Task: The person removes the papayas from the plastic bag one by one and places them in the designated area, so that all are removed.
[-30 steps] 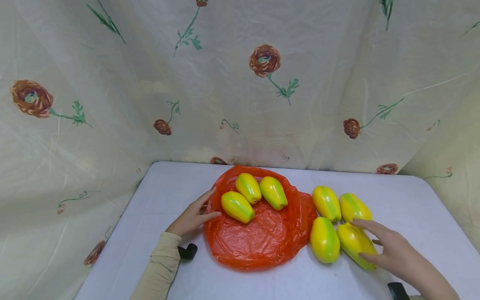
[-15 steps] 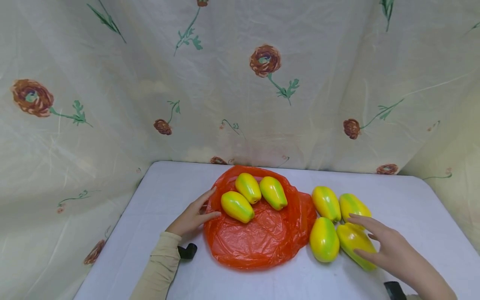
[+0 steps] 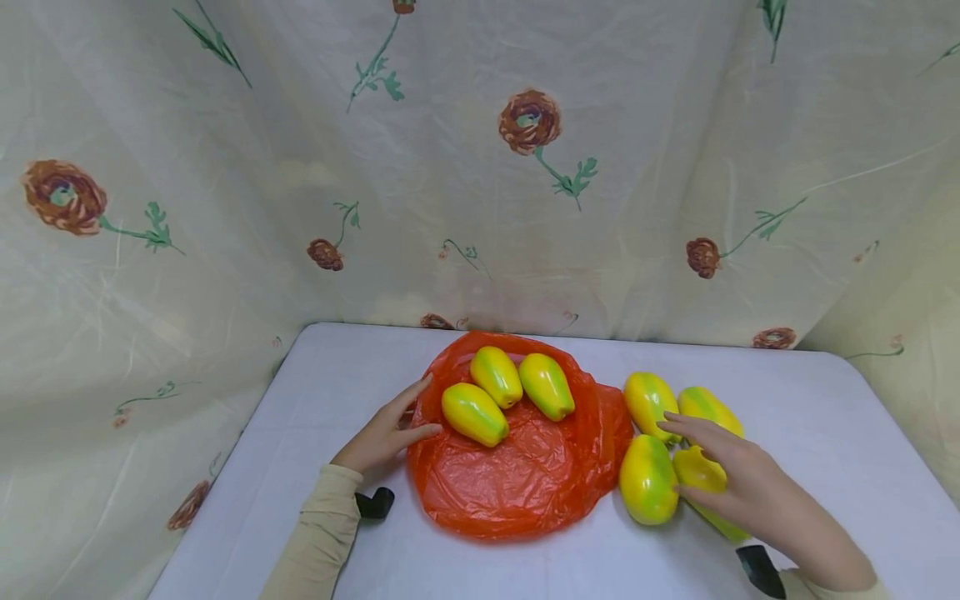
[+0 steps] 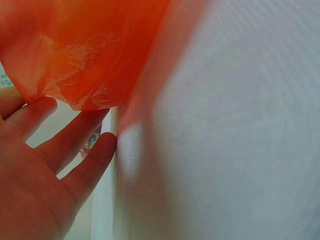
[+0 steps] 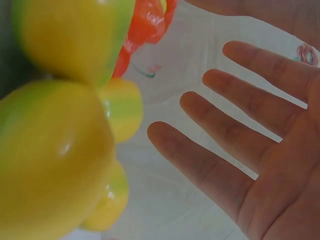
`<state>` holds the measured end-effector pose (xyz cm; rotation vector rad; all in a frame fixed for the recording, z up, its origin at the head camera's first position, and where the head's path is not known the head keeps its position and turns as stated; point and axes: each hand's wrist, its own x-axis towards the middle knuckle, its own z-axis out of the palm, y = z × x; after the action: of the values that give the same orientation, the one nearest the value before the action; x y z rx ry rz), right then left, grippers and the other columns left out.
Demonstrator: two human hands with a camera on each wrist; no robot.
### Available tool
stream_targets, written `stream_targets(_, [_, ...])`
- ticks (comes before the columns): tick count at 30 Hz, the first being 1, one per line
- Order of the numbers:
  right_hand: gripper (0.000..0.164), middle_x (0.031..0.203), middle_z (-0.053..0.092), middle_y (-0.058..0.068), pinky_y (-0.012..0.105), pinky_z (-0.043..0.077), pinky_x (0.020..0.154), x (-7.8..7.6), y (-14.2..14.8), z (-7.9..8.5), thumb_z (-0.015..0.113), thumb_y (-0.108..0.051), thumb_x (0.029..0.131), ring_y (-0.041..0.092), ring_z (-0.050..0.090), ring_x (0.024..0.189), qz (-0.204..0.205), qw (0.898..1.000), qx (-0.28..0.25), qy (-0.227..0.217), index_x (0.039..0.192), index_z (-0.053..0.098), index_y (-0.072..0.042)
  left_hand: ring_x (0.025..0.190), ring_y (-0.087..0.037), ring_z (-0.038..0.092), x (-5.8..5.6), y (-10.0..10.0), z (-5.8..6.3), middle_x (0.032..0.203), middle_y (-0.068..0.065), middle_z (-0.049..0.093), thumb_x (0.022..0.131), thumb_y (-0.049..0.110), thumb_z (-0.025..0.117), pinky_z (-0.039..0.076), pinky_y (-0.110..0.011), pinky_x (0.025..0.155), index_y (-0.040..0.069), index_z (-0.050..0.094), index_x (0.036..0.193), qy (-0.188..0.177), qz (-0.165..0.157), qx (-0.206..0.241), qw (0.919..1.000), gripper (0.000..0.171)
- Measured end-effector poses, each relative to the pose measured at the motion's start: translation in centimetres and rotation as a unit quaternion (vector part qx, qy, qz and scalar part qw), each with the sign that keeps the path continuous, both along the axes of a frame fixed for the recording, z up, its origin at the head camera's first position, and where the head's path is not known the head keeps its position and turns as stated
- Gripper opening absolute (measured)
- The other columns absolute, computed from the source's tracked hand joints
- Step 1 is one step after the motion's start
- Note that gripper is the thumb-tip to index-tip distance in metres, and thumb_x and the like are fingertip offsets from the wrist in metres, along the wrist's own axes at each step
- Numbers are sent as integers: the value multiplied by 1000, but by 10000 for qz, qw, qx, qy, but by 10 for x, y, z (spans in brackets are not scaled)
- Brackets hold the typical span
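- Your left hand is at the left side of the red bag, with its fingertips against the plastic; the fingers are spread and fairly straight, not closed round it.
- Your right hand hovers over the group of loose fruits to the right of the bag, its fingers stretched out and spread, gripping nothing.
- In the right wrist view, you can see a gap between those fingers and the nearest fruit.
- The bag lies spread out on the white table, its wide mouth facing up towards you and its plastic crumpled along the right side.
- Inside the bag you have three yellow-green fruits, grouped towards the far half: a left one, a middle one and a right one.
- Just to the right of the bag, four more lie on the table in two rows: the far-left fruit, the far-right fruit, the near-left fruit and the near-right fruit.
- Your right hand partly covers the near-right fruit from above; you cannot tell from the head view whether your thumb touches the near-left fruit.
- A beige sleeve covers your left forearm.
- Behind the table hangs a pale curtain printed with brown flowers and green stems.
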<state>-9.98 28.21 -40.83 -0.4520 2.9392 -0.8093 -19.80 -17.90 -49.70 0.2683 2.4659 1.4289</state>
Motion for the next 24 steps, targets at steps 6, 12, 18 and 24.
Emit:
stream_targets(6, [74, 146, 61, 11, 50, 62, 92, -5, -15, 7, 89, -18, 80, 36, 60, 127, 190, 9998, -66, -81, 147, 56, -17, 148, -31, 43, 0, 0, 0, 169, 1, 33, 95, 38, 75, 46, -52, 117, 41, 28, 163, -8, 34, 10, 10000, 83])
stream_targets(12, [73, 149, 59, 10, 51, 62, 93, -8, -32, 12, 88, -23, 83, 36, 59, 130, 252, 9996, -141, -80, 148, 55, -19, 148, -30, 44, 0, 1, -1, 169, 0, 34, 95, 37, 75, 48, -51, 115, 41, 28, 163, -16, 83, 40, 10000, 83])
stream_targets(18, [72, 153, 56, 7, 54, 59, 98, -11, -47, 14, 86, -20, 84, 35, 56, 135, 270, 9991, -299, -120, 149, 54, -20, 149, -29, 43, 1, 1, -1, 168, 2, 35, 94, 38, 76, 48, -51, 116, 43, 28, 162, -91, 119, 58, 9999, 83])
stream_targets(24, [71, 153, 56, 4, 55, 58, 100, -17, -61, 15, 86, -21, 85, 35, 55, 137, 281, 9985, -440, -143, 149, 54, -22, 148, -31, 43, 1, 0, -1, 168, 1, 35, 95, 39, 75, 48, -51, 115, 41, 28, 162, -62, 91, 36, 9999, 83])
